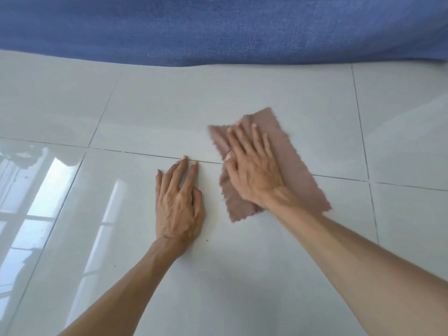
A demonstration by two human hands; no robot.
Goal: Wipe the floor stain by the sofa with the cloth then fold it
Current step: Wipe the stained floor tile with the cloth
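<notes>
A dusty-pink cloth (288, 151) lies spread on the glossy white floor tiles, right of centre, a little motion-blurred. My right hand (252, 166) presses flat on top of it, fingers spread and pointing away from me. My left hand (179, 202) rests palm down on the bare tile just left of the cloth, fingers together, holding nothing. No stain shows on the tiles around the cloth; whatever lies under it is hidden.
The blue sofa (218, 27) runs across the whole top of the view, its lower edge meeting the floor (242, 275). Grout lines cross the tiles. A window reflection glares on the left tiles (48, 190).
</notes>
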